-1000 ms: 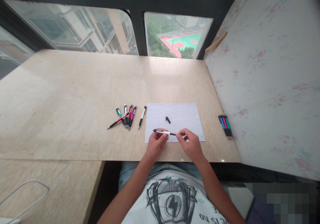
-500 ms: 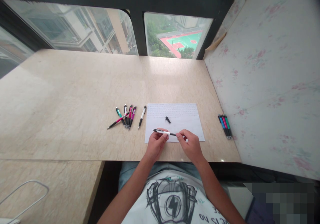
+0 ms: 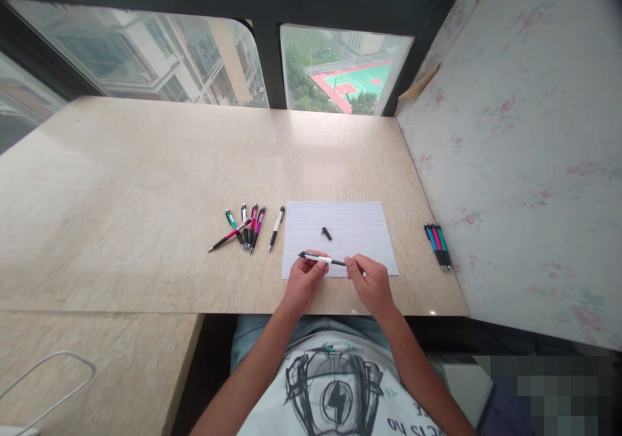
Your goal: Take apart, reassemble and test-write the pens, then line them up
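My left hand point(image 3: 306, 282) is closed around the white barrel of a ballpoint pen point(image 3: 321, 258), held nearly level over the paper, clip end to the left. From the barrel's right end sticks a thin dark refill point(image 3: 338, 263). My right hand point(image 3: 370, 280) pinches the far end of that refill between thumb and fingers, so its tip is hidden. On the sheet of paper point(image 3: 350, 219), just beyond my hands, lies a loose short black pen piece point(image 3: 326, 234), like a grip section. Rows of faint handwriting cover the sheet's upper part.
A white pen point(image 3: 276, 229) lies left of the paper. Farther left several pens point(image 3: 251, 229) in green, white, pink and purple lie bunched, one crossing the others. At right, near the wallpapered wall point(image 3: 515, 164), several pens point(image 3: 438, 247) lie side by side. Windows line the table's back.
My right hand has shifted slightly right, and a little more of the dark refill shows between the barrel and my fingers. My left hand stays almost still.
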The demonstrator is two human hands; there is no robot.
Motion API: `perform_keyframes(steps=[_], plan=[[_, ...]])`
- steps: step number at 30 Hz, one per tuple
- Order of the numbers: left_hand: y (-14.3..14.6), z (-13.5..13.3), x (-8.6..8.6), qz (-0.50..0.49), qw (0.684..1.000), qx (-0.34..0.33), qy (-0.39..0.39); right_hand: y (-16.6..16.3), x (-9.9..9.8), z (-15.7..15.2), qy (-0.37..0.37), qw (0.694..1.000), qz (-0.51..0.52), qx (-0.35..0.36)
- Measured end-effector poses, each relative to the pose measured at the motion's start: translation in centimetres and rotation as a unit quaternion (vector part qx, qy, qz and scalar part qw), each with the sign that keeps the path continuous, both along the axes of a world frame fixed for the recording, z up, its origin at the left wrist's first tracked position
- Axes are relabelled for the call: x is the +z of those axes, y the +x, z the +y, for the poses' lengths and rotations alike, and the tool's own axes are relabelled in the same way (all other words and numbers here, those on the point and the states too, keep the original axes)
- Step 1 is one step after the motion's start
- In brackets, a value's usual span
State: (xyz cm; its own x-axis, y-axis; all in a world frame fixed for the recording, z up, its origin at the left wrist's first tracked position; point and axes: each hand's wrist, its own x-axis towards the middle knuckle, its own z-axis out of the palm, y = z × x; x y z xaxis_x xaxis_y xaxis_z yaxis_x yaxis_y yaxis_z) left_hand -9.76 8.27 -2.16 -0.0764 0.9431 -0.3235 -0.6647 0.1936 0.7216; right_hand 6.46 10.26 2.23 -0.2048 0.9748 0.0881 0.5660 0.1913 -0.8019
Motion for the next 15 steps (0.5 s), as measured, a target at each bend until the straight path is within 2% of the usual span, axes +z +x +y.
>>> perform_keyframes(steps=[4,10,15], plan=[[0.02,0.02,0.01,-0.002,1.0,0.004,-0.001,0.02,-0.19,0.17,-0.025,0.999,0.02,0.011],[0.07,0.01,0.18,-0.006,1.0,0.005,-0.007,-0.23,-0.18,0.06,0.01,1.0,-0.002,0.004],[0.05,0.05,0.23,-0.009,1.0,0.001,-0.011,-0.51,-0.28,-0.04,-0.035,0.999,0.003,-0.014]])
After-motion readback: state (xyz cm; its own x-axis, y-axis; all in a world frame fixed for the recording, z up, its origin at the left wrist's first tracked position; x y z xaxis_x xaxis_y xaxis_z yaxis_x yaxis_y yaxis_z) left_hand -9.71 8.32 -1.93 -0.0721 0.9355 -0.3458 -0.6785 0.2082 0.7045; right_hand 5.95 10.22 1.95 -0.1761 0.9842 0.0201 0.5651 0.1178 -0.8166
